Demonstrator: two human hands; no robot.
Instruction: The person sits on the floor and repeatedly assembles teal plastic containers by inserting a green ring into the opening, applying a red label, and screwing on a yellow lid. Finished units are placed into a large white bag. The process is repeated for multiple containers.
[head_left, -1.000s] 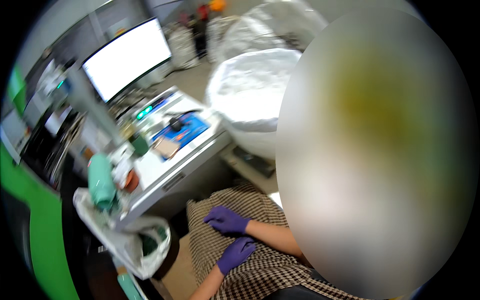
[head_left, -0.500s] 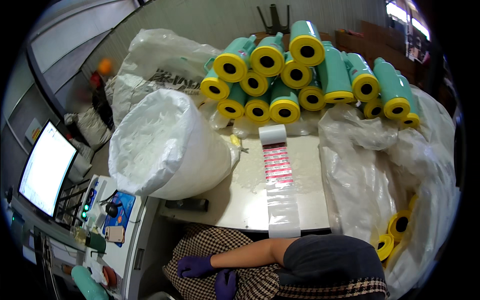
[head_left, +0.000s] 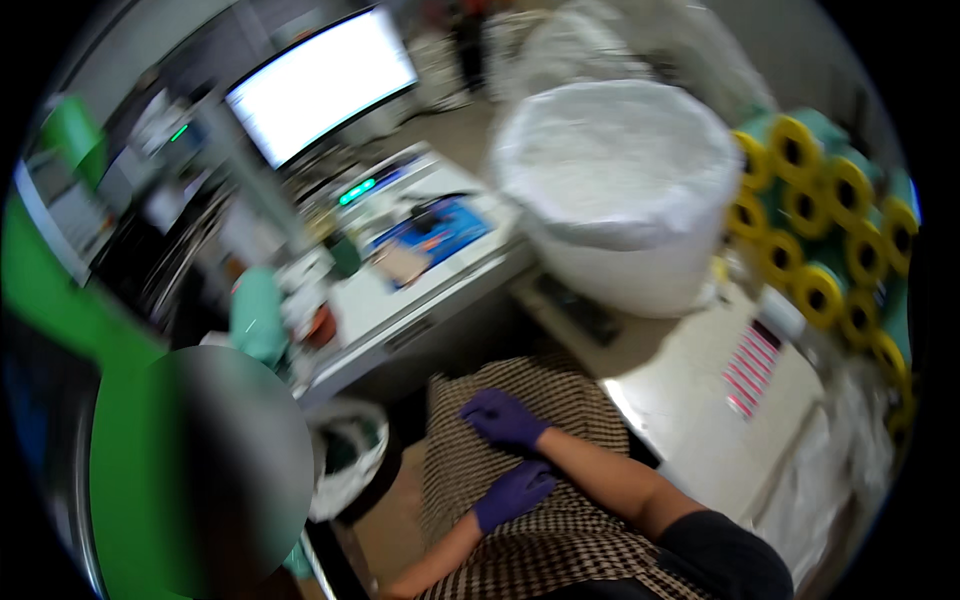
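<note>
Both my hands wear purple gloves and rest on the checked apron over my lap. My right hand lies on the farther side, its fingers loosely curled in, and nothing shows in it. Just nearer to me is my left hand, also with fingers folded and no object visible in it. A strip of red-and-white labels runs off a white roll on the pale table, away from both hands. Blur from head motion softens the finger detail.
A big white sack stands at the table's far left. Stacked green bottles with yellow ring-shaped ends are at right. To the left are a desk with a phone, a lit monitor and a lined bin.
My view has swung left, bringing the desk, monitor and bin further in and shifting the bottles to the right edge. My hands still rest on my lap; the left forearm now shows.
</note>
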